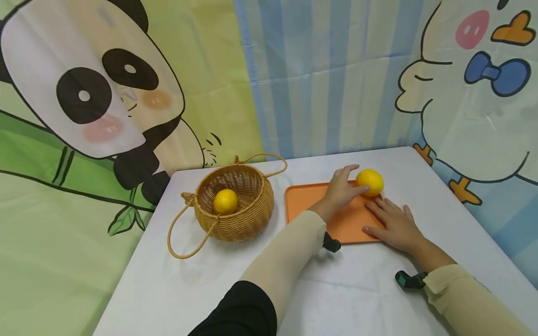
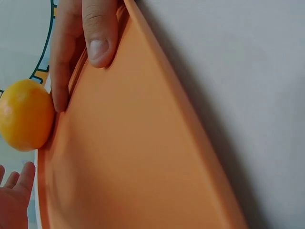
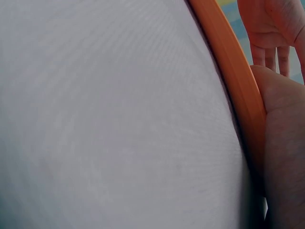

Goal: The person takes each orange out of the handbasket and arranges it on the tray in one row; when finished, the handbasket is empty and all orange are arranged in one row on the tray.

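A round yellow-orange fruit (image 1: 370,182) lies at the far right corner of an orange tray (image 1: 344,228). Beside it is my left hand (image 1: 341,189), fingers spread and loosely bent; the thumb overlaps the fruit in the head view. In the left wrist view, a small gap separates those fingertips (image 2: 29,167) from the fruit (image 2: 26,114). My right hand (image 1: 395,224) rests on the tray's right side, fingers extended, thumb over the tray surface. One of its fingers (image 2: 59,95) lies close to the fruit. Whether that finger touches the fruit, I cannot tell.
Left of the tray stands a round wicker basket (image 1: 239,228) with two looped handles, holding another yellow-orange fruit (image 1: 225,202). All stand on a white-covered table (image 1: 168,289). Cartoon-printed curtains (image 1: 319,74) hang behind and beside the table.
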`<action>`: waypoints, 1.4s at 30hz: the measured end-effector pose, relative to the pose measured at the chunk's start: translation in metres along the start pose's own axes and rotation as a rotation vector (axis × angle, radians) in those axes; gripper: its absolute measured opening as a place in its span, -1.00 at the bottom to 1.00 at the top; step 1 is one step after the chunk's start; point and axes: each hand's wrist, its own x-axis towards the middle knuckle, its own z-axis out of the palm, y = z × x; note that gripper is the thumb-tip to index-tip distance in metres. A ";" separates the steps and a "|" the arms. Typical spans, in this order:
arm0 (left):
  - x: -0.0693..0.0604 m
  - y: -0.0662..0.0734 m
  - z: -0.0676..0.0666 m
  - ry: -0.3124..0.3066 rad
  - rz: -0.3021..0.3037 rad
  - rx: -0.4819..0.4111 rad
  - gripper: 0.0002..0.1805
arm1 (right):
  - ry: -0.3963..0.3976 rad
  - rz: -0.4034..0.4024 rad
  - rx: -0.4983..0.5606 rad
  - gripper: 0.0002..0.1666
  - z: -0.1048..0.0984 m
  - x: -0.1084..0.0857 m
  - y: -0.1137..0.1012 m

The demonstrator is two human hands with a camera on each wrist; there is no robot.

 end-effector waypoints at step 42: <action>0.007 0.048 -0.101 -0.077 0.165 0.059 -0.05 | -0.028 0.023 0.028 0.17 0.000 0.000 -0.001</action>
